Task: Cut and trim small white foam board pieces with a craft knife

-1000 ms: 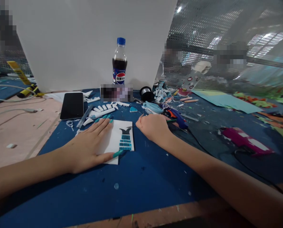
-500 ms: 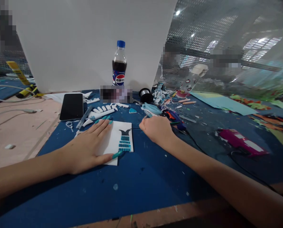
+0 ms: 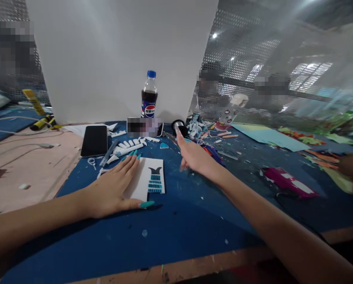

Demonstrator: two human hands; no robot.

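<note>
head view, left hand [image 3: 113, 195] flat on rectangular white card [image 3: 141, 175], blue strips [image 3: 155, 184]

The head camera looks forward and down over both hands [image 3: 113, 192].

Watching remotely, I see a white card [image 3: 141, 177] with a black forked shape [image 3: 155, 171] and blue-and-black stripes [image 3: 155, 184], teal nails [image 3: 147, 204] on the left hand [image 3: 113, 191] near its edges, a blue-capped bottle [image 3: 149, 96] behind it, blue tabletop [image 3: 176, 232] beneath

Backed by a white panel [image 3: 123, 47] at top centre; screened by light-flecked mesh [image 3: 235, 49] at upper right; spread below with blue tabletop [image 3: 176, 236].
</note>
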